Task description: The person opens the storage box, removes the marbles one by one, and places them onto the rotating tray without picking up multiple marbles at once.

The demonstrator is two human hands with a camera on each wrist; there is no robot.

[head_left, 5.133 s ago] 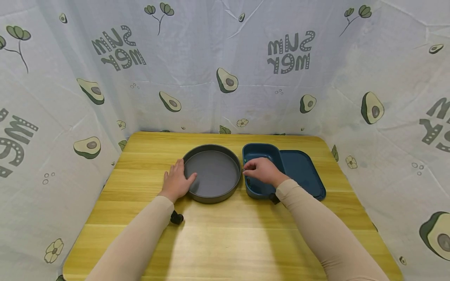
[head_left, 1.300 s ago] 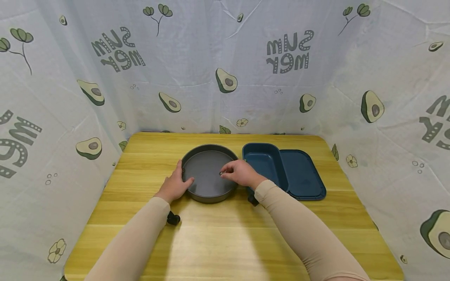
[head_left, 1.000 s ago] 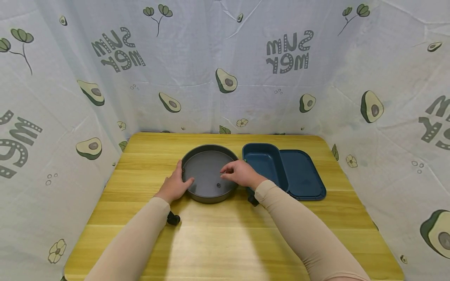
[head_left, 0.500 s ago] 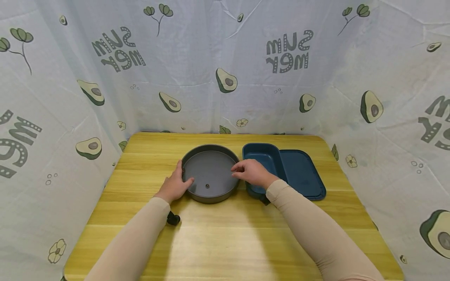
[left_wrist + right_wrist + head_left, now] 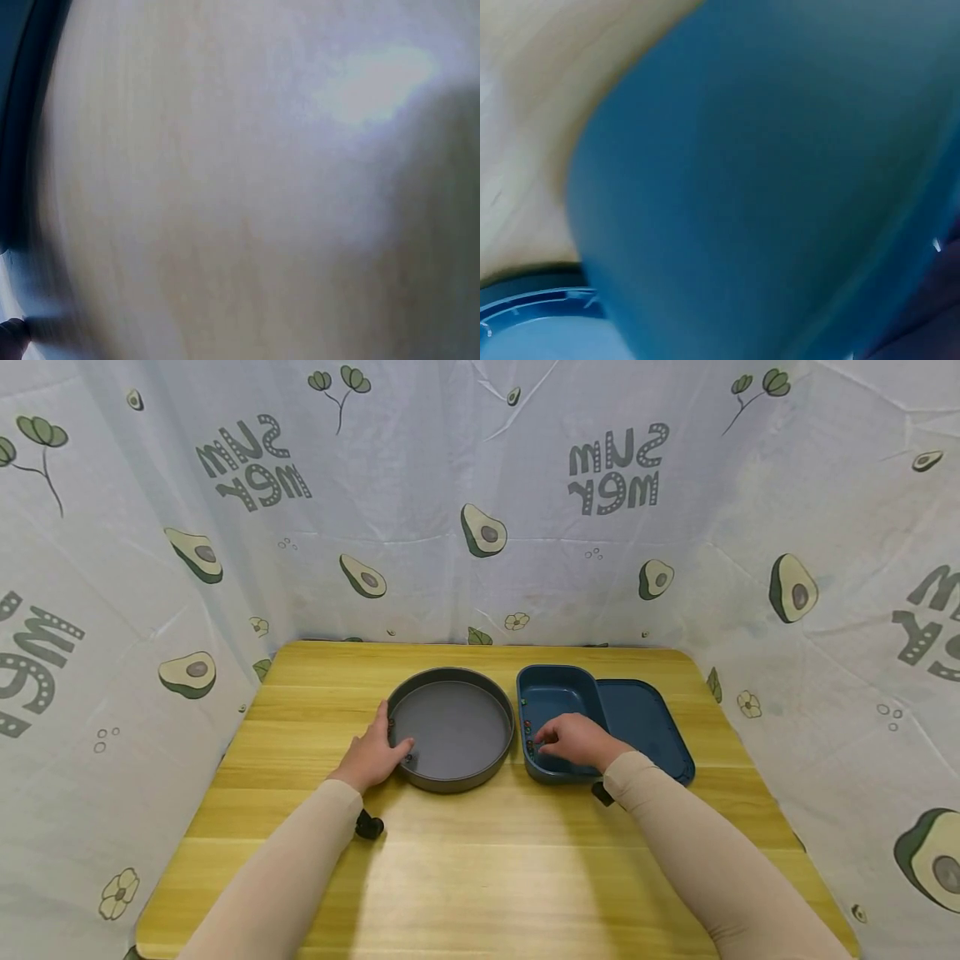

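A round grey baking pan [image 5: 450, 727] stands mid-table. My left hand [image 5: 371, 756] rests on its left rim, fingers straight and thumb reaching over the inside. One small marble [image 5: 408, 759] lies inside near that thumb; another dark marble [image 5: 392, 723] sits by the fingers. Right of the pan is a deep blue rectangular container [image 5: 558, 681], with several small marbles [image 5: 527, 725] along its left wall. My right hand [image 5: 576, 739] is inside it, fingers and thumb slightly apart near the marbles. In the right wrist view the container's wall [image 5: 742, 180] hides most of this hand.
A flat blue lid [image 5: 645, 731] lies right of the container, against it. The wooden table [image 5: 465, 868] is backed by a white printed curtain [image 5: 420, 485]. A dark rim edge [image 5: 22, 135] shows in the left wrist view.
My right hand let go of a marble over the pan, then moved right into the blue container. The marble rolled left across the pan towards my left thumb. My left hand stayed on the rim.
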